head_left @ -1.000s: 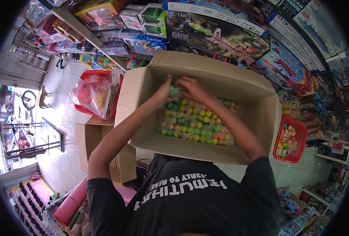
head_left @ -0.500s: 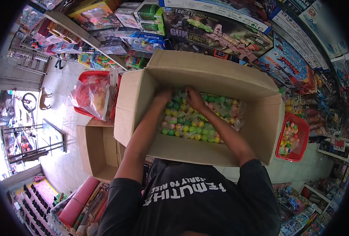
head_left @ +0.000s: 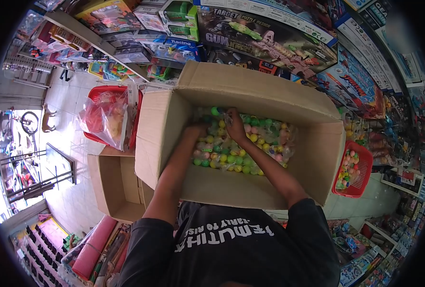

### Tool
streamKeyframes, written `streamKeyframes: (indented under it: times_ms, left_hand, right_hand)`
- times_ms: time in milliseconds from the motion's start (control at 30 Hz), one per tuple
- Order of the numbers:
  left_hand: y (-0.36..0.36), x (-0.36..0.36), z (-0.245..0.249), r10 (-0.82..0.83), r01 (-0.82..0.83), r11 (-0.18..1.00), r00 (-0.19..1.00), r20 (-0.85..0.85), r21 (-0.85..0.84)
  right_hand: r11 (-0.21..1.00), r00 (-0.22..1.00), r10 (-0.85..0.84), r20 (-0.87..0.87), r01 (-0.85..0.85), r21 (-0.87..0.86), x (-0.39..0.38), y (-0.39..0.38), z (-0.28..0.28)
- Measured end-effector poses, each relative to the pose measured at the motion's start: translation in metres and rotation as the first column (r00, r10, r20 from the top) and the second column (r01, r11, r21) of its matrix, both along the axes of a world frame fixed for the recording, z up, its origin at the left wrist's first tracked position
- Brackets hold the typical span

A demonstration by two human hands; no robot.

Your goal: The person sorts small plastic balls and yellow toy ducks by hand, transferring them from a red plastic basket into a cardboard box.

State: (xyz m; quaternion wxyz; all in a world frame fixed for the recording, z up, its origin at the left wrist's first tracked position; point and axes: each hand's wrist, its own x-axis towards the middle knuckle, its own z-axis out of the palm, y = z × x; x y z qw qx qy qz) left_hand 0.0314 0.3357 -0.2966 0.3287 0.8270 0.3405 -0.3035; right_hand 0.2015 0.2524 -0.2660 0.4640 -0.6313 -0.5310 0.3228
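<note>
Shop room with pale tiled floor (head_left: 73, 103) is surrounding the person, shelves and toy boxes crowding the far side. Nearest, black shirt (head_left: 226, 246) with white lettering is filling the bottom of the view. Just beyond, big carton (head_left: 265, 184) is standing open, flaps spreading outward. Both forearms are reaching over its near wall.

Inside, balls (head_left: 238, 160) in green, yellow and pink are lying bagged in clear plastic, covering much of the carton's bottom. Left hand (head_left: 196, 129) is reaching down at the left end of the balls, near the carton's left wall; shaded and blurred, cannot tell if it is open or closed. Right hand (head_left: 234, 123) is working just right of it, hands apart, fingers curling closed and pinching plastic (head_left: 228, 120) at the far side of the balls. One green ball (head_left: 215, 111) is sitting between the hands, toward the far wall.

Left of the carton, smaller carton (head_left: 121, 189) is standing open; left basket (head_left: 93, 93), red, is holding a clear bag (head_left: 109, 119). Right basket (head_left: 365, 173), also red, is holding more coloured balls. Pink roll (head_left: 95, 248) is lying lower left. Farther off, gun box (head_left: 270, 40) is facing the carton, and a bike (head_left: 29, 122) is standing near the bright doorway.
</note>
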Motion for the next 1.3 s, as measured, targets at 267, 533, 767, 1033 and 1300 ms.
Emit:
streamKeyframes:
  times_ms: [267,533,767,1033,1300]
  left_hand:
    - [-0.006,0.008,0.054,0.048,-0.049,0.998,0.999,0.021,0.031]
    - [0.002,0.007,0.008,0.243,-0.378,0.856,0.896,0.372,0.352]
    - [0.015,0.0,-0.042,0.178,-0.366,0.888,0.832,0.525,0.28]
    - [0.009,0.004,-0.01,0.345,-0.42,0.898,0.858,0.379,0.133]
    - [0.01,0.001,-0.013,0.416,-0.438,0.899,0.845,0.337,-0.011]
  right_hand:
    - [0.987,0.925,0.133,0.355,-0.157,0.04,-0.025,0.025,-0.038]
    - [0.972,0.862,0.234,0.449,-0.217,-0.09,-0.019,0.031,-0.054]
    - [0.917,0.779,0.379,0.5,-0.244,-0.316,-0.021,0.018,-0.032]
    - [0.891,0.638,0.447,0.627,-0.382,-0.246,-0.014,-0.007,-0.038]
    - [0.886,0.451,0.46,0.765,-0.295,-0.359,-0.026,-0.029,-0.03]
